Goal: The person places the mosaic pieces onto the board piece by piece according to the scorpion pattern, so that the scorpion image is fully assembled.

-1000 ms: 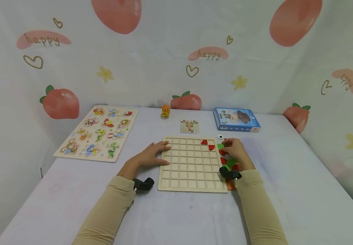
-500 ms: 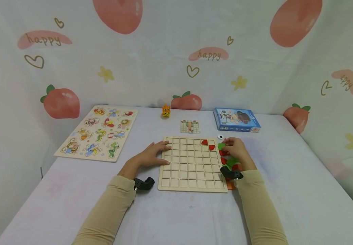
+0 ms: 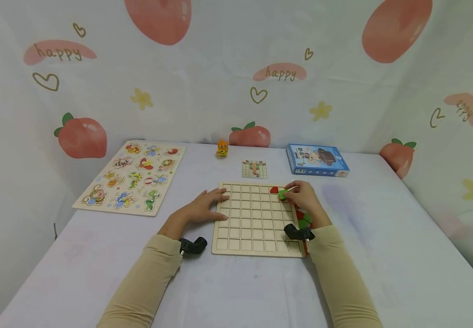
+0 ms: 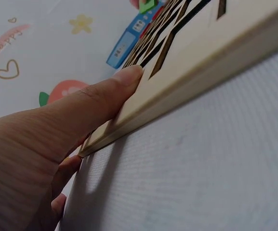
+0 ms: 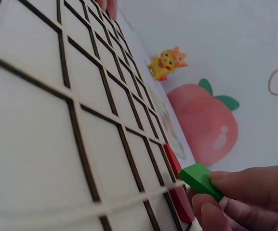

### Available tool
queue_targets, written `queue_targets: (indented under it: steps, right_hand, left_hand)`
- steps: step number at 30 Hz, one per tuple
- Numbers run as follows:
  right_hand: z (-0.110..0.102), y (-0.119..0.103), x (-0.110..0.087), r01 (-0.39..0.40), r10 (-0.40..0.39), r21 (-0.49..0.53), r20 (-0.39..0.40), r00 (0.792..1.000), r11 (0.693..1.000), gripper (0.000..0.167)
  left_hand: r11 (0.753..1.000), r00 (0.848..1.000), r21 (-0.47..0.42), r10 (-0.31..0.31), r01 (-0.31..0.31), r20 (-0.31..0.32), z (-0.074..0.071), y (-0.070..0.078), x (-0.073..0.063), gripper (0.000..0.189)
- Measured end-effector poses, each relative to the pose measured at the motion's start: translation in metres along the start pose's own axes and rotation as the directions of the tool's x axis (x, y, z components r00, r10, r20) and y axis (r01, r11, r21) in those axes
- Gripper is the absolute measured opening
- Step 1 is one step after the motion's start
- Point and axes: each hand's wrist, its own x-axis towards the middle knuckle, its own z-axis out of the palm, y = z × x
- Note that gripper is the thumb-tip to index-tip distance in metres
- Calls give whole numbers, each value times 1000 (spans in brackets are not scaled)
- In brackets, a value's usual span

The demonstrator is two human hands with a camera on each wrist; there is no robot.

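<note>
My left hand (image 3: 201,208) rests on the left edge of a wooden grid board (image 3: 250,223). Its thumb (image 4: 128,76) lies on top of the frame, the other fingers along the edge. Between thumb and fingertips, my right hand (image 3: 305,198) pinches a green block (image 5: 199,180) over the board's far right corner. Beside that block a red quarter-round piece (image 3: 275,190) sits in a top-row cell. A second red piece (image 5: 181,204) shows under the block in the right wrist view; the head view hides it.
Loose green pieces (image 3: 305,221) and red ones lie along the board's right side, partly under my right wrist. Behind the board are a pattern card (image 3: 254,169), an orange-yellow figurine (image 3: 222,148) and a blue box (image 3: 317,160). An insect picture board (image 3: 131,180) lies left.
My right hand has lifted the green block from the loose pieces and carried it left, over the board's far right corner. The left hand has stayed still.
</note>
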Motion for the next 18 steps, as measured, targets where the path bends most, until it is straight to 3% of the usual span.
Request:
queue_targets:
  steps: [18]
  right_hand:
    - [16,-3,1,-10,10,-68,2,1000,998,32]
  left_hand:
    - [1000,1000,3,2,-2,-3,0,0,0,69]
